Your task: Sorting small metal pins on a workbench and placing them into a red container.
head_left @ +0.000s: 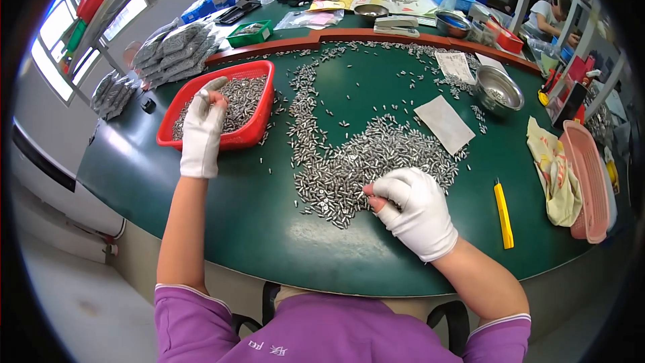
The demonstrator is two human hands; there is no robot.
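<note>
Just beyond right hand (413, 212) and mostly to its left, heap of small metal pieces (376, 151): broad crosswise, strip trailing away at left end. Long axes of pieces mixed, no shared direction. Nearer to right hand than to left hand (201, 124). Right fingertips drawn together at heap's near edge; cannot tell whether pinching any piece. Left fingers part-curled above near side of red basket (261, 117) with similar pieces (245, 97) inside; cannot tell whether grasping any.

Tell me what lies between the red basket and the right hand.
The head view shows, from the red basket toward the right hand: green tabletop, then a dense spread of small silvery metal parts, with strays nearer the basket.
</note>
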